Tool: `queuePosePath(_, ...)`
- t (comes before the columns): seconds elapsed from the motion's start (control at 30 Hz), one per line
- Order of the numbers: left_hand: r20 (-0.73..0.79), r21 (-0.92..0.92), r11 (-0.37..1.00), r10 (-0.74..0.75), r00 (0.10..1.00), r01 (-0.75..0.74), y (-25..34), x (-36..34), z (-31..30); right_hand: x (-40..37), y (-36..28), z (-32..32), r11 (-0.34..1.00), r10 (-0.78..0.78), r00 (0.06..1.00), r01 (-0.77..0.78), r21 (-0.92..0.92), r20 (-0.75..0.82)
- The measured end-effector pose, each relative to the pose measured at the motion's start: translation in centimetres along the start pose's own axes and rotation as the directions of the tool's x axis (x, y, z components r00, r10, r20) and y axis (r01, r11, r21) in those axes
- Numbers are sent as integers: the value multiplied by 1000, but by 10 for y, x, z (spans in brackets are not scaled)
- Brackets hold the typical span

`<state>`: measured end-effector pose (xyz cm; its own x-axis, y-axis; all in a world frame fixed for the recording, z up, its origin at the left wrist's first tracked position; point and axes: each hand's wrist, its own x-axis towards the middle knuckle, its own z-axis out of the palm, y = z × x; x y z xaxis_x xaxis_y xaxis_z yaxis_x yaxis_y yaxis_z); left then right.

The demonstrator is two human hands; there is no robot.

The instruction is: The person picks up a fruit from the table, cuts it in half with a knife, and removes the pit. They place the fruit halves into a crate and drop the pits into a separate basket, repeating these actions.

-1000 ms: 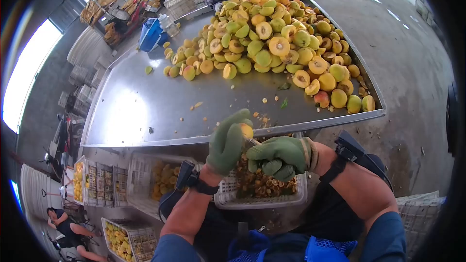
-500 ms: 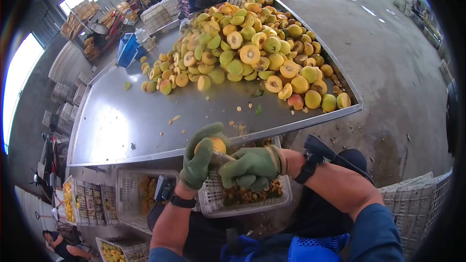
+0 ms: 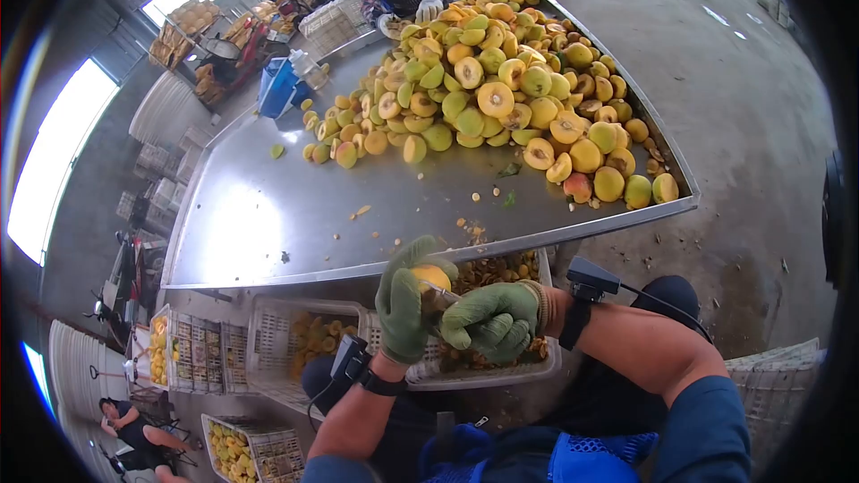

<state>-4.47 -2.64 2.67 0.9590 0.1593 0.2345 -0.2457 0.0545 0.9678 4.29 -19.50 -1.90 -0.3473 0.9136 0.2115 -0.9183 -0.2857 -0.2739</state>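
Observation:
My left hand (image 3: 400,315), in a green glove, is closed around a yellow peach half (image 3: 432,277). In my right hand (image 3: 494,318), gloved alike, is a metal pitting tool (image 3: 446,293); its tip meets the fruit, and most of its handle is hidden by my fingers. Both hands are just off the front edge of the metal table (image 3: 358,246), above a white plastic crate (image 3: 553,365) of pits and scraps. Farther back on the table lies a big heap of halved and whole peaches (image 3: 465,98).
A co-worker's white-gloved hands (image 3: 429,7) are at the heap's far side. Near them stand a blue container (image 3: 279,88) and a clear bottle (image 3: 309,69). At lower left are a crate (image 3: 268,326) holding peach pieces and another full crate (image 3: 259,452). A seated person (image 3: 143,438) is beyond.
My view has swung left, so the scene sits farther right. The co-worker's hands have come closer together. My hands keep hold of the peach half and the tool, which has shifted slightly against the fruit.

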Motion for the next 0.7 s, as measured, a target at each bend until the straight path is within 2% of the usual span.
queuePosePath(0.1, 9, -17, 1000, 0, 1000, 0, 4, -5, 6, 1, 5, -1, 995, 17, 992, -29, 91, 128)
queuePosePath(0.2, -91, 107, 985, 147, 985, -137, -4, -10, 13, 1, 7, 4, 984, 6, 977, -43, 170, 211)
queuePosePath(0.23, -103, -38, 997, 57, 993, -61, -4, -9, 16, 0, 8, 7, 979, 3, 974, -49, 198, 227)
queuePosePath(0.27, -103, -182, 983, -34, 994, 15, -4, -7, 19, -1, 10, 10, 999, -9, 988, 17, -51, 155)
queuePosePath(0.3, -96, -320, 943, -126, 987, 89, -3, -8, 21, -1, 13, 14, 953, -36, 995, 61, -297, 90)
queuePosePath(0.37, -11, -308, 928, -223, 975, 209, -17, -12, 27, 2, 17, 23, 822, 0, 999, -30, -569, -52)
queuePosePath(0.4, 29, -301, 917, -265, 964, 262, -23, -12, 31, 7, 18, 28, 785, 74, 987, -144, -602, -141)
queuePosePath(0.43, -21, -315, 900, -323, 946, 300, -21, -9, 34, 10, 18, 41, 736, 136, 965, -251, -628, -226)
queuePosePath(0.5, -132, -342, 860, -442, 887, 377, -11, -7, 36, -10, 4, 65, 695, 162, 926, -353, -626, -342)
queuePosePath(0.53, -91, -349, 866, -412, 907, 359, -21, -6, 14, -16, -1, 68, 657, 157, 907, -392, -644, -392)
queuePosePath(0.57, -134, -284, 887, -413, 901, 364, -29, -12, -3, -22, -2, 67, 615, 147, 885, -432, -659, -442)
queuePosePath(0.6, -176, -219, 903, -409, 895, 370, -26, -15, -10, -21, -1, 60, 559, 31, 895, -385, -734, -446)
queuePosePath(0.67, -256, -94, 928, -373, 892, 361, -20, -21, -19, -29, -5, 59, 477, -24, 774, -547, -688, -632)
queuePosePath(0.7, -242, -106, 922, -386, 890, 371, -17, -26, -26, -29, -6, 63, 441, -55, 700, -622, -647, -712)
